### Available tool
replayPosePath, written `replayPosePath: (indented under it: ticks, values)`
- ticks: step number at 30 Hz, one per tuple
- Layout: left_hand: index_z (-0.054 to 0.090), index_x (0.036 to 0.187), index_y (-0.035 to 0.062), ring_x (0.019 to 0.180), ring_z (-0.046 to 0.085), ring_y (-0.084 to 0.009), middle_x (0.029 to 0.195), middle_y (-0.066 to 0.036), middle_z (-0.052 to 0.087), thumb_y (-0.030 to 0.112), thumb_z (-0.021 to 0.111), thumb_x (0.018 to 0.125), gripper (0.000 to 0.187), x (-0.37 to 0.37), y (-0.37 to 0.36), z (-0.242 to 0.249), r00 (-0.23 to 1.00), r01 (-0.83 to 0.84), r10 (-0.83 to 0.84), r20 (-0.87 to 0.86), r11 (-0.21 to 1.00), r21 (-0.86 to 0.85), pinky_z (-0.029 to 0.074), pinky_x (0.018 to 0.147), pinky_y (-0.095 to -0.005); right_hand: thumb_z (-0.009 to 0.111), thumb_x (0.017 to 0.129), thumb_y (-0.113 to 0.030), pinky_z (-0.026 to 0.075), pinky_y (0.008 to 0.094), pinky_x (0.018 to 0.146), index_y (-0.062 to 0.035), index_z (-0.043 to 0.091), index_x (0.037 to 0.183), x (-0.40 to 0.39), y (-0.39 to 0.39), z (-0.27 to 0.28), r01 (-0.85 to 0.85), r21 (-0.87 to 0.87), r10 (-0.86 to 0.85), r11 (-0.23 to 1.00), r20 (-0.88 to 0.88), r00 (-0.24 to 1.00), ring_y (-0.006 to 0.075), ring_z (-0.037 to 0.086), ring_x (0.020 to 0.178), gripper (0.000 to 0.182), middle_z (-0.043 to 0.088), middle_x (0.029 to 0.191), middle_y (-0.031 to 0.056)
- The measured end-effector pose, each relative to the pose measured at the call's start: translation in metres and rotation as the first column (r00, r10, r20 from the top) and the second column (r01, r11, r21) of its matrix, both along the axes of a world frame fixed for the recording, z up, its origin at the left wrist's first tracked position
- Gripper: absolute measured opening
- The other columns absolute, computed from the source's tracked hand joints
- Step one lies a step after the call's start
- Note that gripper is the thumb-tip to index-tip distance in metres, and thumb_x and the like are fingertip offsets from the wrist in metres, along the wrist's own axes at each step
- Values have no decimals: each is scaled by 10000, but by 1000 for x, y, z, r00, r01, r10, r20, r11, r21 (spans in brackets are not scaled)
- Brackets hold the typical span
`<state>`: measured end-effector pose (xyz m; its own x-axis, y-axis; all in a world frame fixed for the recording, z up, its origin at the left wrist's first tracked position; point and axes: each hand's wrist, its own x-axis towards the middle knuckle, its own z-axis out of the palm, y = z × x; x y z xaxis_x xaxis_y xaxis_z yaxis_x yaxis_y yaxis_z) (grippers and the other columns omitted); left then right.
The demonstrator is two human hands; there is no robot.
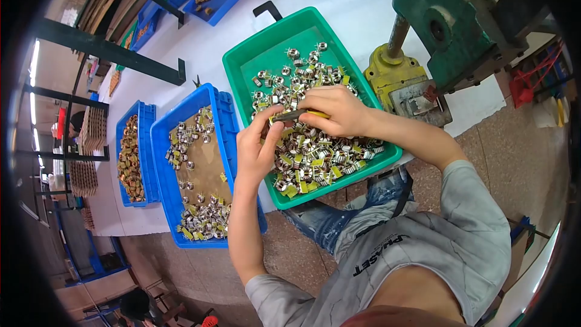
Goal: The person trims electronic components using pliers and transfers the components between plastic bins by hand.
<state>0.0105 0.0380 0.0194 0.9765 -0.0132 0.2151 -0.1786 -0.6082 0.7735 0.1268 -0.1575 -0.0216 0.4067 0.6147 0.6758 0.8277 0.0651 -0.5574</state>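
Above the green tray, my right hand is wrapped round yellow-handled pliers. Their dark jaws point left, toward the fingertips of my left hand. Thumb and forefinger of that hand pinch a small coil, of which only a bit of yellow and metal shows at the jaw tip; the fingers hide the rest. Beneath both hands lies a heap of wire-wound coils, many with yellow tabs and thin wire leads.
Left of the green tray stands a blue tray of similar coils on brown board. Farther left, a blue bin holds copper-coloured rings. A green-and-yellow press stands at the right. Dark metal frame bars cross the upper left.
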Motion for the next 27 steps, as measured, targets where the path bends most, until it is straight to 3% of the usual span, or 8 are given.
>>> replayPosePath:
  ticks: [3,8,13,19,23,27]
  values:
    - [592,1084,-16,528,429,-78,801,-65,692,97,578,941,183,-1,-15,-1,992,-101,76,-101,958,-270,341,499,-196,633,876,-166,454,326,597,-36,620,884,0,-1,0,-15,1,15,1000,-114,993,248,571,648,131,623,791,79]
    - [584,971,10,534,449,-81,717,-35,667,98,536,971,101,-2,-28,-6,985,-173,139,-105,864,-473,354,501,-199,625,866,-106,442,341,607,-5,603,939,0,-2,1,-35,-10,35,999,-82,996,262,550,656,126,603,807,109]
    - [575,959,21,534,448,-81,700,-34,651,119,503,995,127,-2,-34,-9,975,-218,222,-27,919,-329,357,502,-207,621,864,-111,444,342,612,-4,597,938,0,2,-6,-6,-2,6,1000,-1,1000,264,545,659,132,596,816,109]
    - [567,961,28,547,462,-82,679,-28,622,136,485,1007,143,-5,-39,-20,964,-258,264,-30,906,-336,366,514,-211,630,852,-118,445,335,614,-4,600,931,-9,-2,-1,56,-13,-55,998,61,997,260,532,652,142,584,804,100]
    - [571,999,49,548,403,-46,648,22,499,198,441,1039,203,-7,-46,-13,961,-268,266,-69,853,-447,301,498,-187,631,846,-120,450,336,636,-3,604,927,-12,-4,5,170,29,-172,985,184,968,257,529,659,145,577,805,93]
    - [581,1009,39,557,414,-46,659,18,519,195,446,1036,209,-7,-46,-14,969,-227,246,-6,883,-412,302,501,-189,634,844,-115,450,338,649,-6,608,932,-7,-1,5,167,78,-179,983,187,966,255,527,666,142,577,812,88]
